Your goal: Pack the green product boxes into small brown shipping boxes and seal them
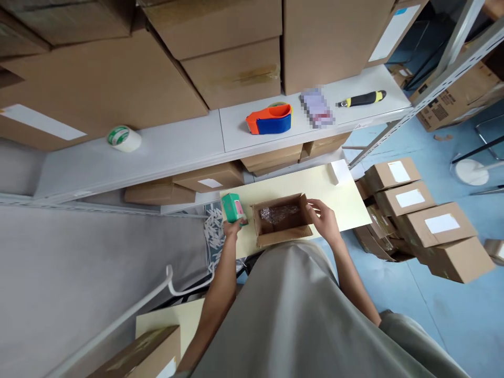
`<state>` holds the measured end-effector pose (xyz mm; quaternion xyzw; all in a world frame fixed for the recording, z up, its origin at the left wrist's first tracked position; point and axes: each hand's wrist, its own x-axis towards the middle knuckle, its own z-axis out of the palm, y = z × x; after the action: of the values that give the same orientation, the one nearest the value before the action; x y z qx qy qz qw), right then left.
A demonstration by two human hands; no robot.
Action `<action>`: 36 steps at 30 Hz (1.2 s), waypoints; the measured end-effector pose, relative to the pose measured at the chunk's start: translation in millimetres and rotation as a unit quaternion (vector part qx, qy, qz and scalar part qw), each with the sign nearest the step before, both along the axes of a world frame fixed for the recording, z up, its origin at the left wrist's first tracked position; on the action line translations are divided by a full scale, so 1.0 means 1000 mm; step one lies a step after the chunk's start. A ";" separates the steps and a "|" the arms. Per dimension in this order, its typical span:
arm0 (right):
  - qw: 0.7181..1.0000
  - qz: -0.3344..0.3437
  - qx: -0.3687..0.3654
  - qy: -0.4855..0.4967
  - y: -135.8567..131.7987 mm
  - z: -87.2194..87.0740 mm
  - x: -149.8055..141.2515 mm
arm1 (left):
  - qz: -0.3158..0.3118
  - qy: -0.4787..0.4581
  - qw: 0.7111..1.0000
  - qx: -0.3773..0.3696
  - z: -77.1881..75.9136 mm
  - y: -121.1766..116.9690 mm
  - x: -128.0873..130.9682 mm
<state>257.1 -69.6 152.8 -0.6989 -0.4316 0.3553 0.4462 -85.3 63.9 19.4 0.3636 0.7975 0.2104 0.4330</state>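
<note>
Left hand grips green box, tabletop's left edge.
Fingertips partly hidden; right hand half-curled at carton, hold unclear.

The small box is green and pink, the open carton brown, the surface pale yellow, the tape dispenser orange and blue

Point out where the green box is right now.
In the head view, the green box is at the left end of the pale table, just left of the open cardboard box, with the left hand touching its near end.
</note>
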 end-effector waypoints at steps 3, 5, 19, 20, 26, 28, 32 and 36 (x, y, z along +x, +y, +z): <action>0.998 0.033 -0.012 0.043 0.004 -0.004 -0.007 | 0.016 -0.057 0.998 0.037 0.010 -0.015 -0.007; 0.996 0.055 -0.023 0.070 0.010 -0.011 -0.012 | 0.019 -0.098 0.991 0.084 0.022 -0.029 -0.013; 0.985 0.158 -0.062 0.016 0.035 -0.045 0.001 | -0.371 -0.134 0.896 0.203 0.122 -0.048 0.044; 0.985 0.164 -0.062 0.009 0.033 -0.043 0.006 | -0.403 -0.096 0.886 0.208 0.121 -0.046 0.047; 0.969 0.217 -0.093 -0.069 0.023 -0.027 0.017 | -0.506 0.044 0.829 0.232 0.119 -0.040 0.059; 0.968 0.221 -0.091 -0.077 0.024 -0.025 0.012 | -0.516 0.072 0.818 0.243 0.118 -0.039 0.064; 0.961 0.214 -0.100 -0.147 0.029 -0.030 -0.001 | -0.522 0.103 0.810 0.247 0.107 -0.037 0.069; 0.935 0.231 -0.133 -0.233 0.036 -0.041 -0.010 | -0.527 0.115 0.808 0.236 0.091 -0.034 0.070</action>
<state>246.7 -34.1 112.0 -0.6961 -0.6215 0.3302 0.1417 -15.1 30.2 110.6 0.8404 0.4535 0.0884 0.2832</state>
